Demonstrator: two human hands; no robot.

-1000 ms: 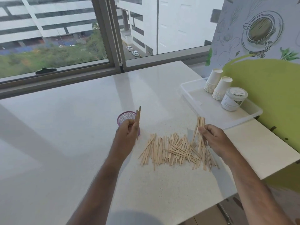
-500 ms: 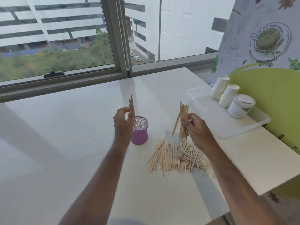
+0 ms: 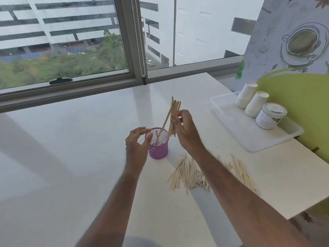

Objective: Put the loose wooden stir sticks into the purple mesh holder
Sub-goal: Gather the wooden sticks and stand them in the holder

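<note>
At mid-frame the right hand [image 3: 185, 129] pinches a bundle of sticks [image 3: 175, 111] above the purple holder [image 3: 159, 148] beside the empty, loosely curled left hand [image 3: 137, 145]; lowering them in seems next.

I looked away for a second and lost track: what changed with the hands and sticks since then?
The left hand let go of its sticks, which now stand in the purple mesh holder. The right hand lifted its bundle of sticks off the pile and carried it over to the holder. The tray with its cups stayed put.
</note>
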